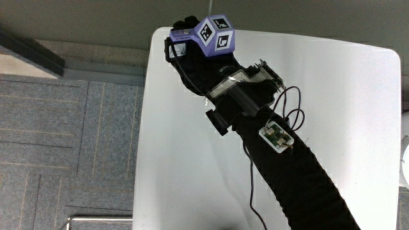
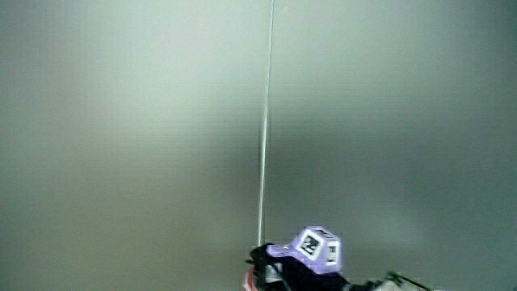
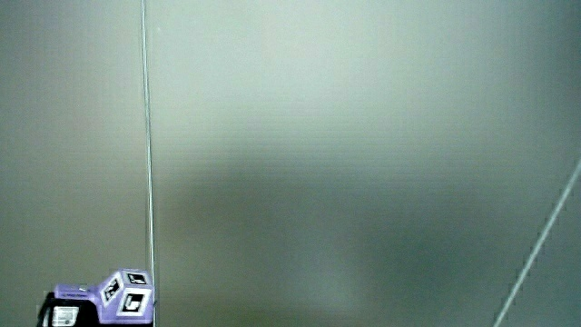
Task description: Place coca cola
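Note:
The hand [image 1: 190, 48], in a black glove with a purple patterned cube [image 1: 216, 35] on its back, is over the corner of the white table [image 1: 332, 96] farthest from the person. Its fingers curl down at the table's edge. In the main view the hand hides whatever it holds. In a side view a small red and white piece, apparently the coca cola [image 2: 252, 280], shows under the curled fingers of the hand [image 2: 283, 273]. The cube [image 3: 125, 295] also shows in both side views, which otherwise show only a pale wall. The forearm [image 1: 300, 179] stretches across the table toward the person.
A small circuit board with thin wires [image 1: 276, 134] sits on the forearm. Grey carpet tiles [image 1: 70, 140] lie beside the table. A white object [image 1: 405, 163] shows partly at the table's edge, nearer to the person than the hand.

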`<state>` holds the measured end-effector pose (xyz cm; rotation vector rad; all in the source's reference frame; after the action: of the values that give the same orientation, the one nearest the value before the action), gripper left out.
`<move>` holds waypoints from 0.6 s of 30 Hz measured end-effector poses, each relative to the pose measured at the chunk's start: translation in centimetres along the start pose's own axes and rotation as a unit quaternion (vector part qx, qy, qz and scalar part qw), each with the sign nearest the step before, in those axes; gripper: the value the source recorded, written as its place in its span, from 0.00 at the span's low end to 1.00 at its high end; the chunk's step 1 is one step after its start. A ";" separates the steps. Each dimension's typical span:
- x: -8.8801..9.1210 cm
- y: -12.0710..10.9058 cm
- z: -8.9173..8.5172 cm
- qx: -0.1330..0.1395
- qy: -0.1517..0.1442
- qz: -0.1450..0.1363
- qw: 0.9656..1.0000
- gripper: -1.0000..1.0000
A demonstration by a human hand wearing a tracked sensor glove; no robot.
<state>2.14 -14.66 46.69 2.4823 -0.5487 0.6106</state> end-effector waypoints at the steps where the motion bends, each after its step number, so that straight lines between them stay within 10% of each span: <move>1: 0.0 -0.1 0.1 0.000 0.006 0.002 1.000 0.45; 18: 0.6 -0.6 -1.0 0.006 -0.054 -0.014 0.998 0.03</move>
<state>2.65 -13.74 47.54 2.5413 -0.5522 0.4723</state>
